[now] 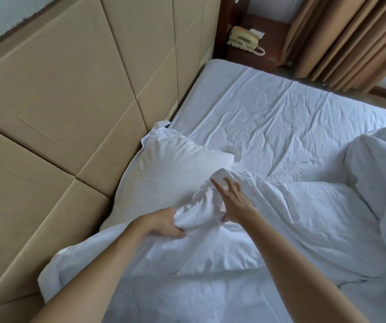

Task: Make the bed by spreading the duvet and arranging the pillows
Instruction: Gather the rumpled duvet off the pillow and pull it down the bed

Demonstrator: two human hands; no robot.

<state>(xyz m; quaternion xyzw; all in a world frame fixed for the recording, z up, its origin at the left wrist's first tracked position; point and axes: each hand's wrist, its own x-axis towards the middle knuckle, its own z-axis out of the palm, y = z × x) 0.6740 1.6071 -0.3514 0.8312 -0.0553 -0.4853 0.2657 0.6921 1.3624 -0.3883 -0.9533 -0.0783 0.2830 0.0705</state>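
Note:
A white pillow (164, 169) leans against the padded headboard at the left side of the bed. A second white pillow (140, 252) lies nearer me, partly over the first. My left hand (164, 223) grips a bunched fold of this nearer pillow's case (199, 210). My right hand (232, 201) has its fingers spread and straight, touching the same bunched fabric from the right. The white duvet (350, 206) lies crumpled in a heap on the right half of the bed. A wrinkled white sheet (269, 117) covers the mattress beyond.
The beige padded headboard (59, 101) runs along the left. A dark wooden nightstand (264, 54) with a cream telephone (243, 39) stands past the far bed corner. Tan curtains (341, 38) hang at the upper right.

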